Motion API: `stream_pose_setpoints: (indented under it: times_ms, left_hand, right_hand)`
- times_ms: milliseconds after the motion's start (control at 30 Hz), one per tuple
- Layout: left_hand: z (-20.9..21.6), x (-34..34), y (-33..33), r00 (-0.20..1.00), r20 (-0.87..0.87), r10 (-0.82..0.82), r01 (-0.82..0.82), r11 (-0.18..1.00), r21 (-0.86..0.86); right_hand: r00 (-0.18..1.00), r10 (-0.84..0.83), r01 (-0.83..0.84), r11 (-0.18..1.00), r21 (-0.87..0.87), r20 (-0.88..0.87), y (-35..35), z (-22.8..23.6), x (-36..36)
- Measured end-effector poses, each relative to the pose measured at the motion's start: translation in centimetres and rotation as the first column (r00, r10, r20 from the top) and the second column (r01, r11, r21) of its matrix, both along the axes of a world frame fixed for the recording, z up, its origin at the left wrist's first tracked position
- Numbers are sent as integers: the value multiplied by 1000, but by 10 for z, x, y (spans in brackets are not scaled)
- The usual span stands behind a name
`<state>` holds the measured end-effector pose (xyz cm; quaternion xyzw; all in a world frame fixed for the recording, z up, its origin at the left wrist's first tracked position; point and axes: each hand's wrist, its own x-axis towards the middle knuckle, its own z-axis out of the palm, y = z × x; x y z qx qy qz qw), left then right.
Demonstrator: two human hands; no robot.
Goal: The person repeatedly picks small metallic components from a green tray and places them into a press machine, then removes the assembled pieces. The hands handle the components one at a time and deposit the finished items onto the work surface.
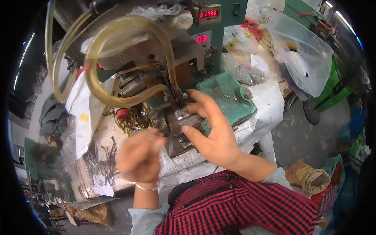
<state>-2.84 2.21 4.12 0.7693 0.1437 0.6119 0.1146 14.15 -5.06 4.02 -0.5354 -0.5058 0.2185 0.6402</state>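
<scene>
My right hand (217, 137) is at the working spot of a bench machine, thumb and fingers spread apart around its metal block (178, 122). Its fingertips are beside the upright tool (176, 98), and I see nothing held between them. A small shiny metal piece (181, 113) lies on the block between thumb and fingers. To the left, my left hand (139, 154) is raised in front of the machine, smeared by motion. Its fingers look drawn together, but whether they hold anything cannot be made out. A thick yellowish hose (92, 74) loops down to the tool.
A green tray (229, 94) with small metal parts stands right of the block. Behind my left hand are a red knob (122, 114) and a bundle of thin yellowish strips (135, 121). Dark thin strips (105, 158) lie at the bench's left. A lit counter (207, 14) is on the machine.
</scene>
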Motion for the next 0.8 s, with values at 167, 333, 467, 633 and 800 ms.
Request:
stream_pose_setpoints:
  times_ms: [167, 333, 467, 633, 800]
  left_hand:
    - [-24, 35, -10, 953, -266, 143, -46, 939, 342]
    - [-34, 38, -5, 952, -285, 108, -3, 938, 347]
    - [-36, 39, -5, 955, -262, 139, -39, 934, 356]
    - [-37, 36, -9, 963, -252, 96, -19, 957, 291]
    - [-45, -5, -52, 926, -329, 184, -180, 983, 44]
  right_hand:
    - [994, -56, 65, 993, -100, 98, 25, -37, 61]
    - [896, -434, 440, 896, -64, 95, 15, -105, 136]
    - [895, -184, 322, 897, -303, 406, -15, -111, 122]
    - [665, -192, 494, 837, -233, 721, -12, -106, 97]
    - [639, -233, 518, 835, -187, 733, -3, -115, 89]
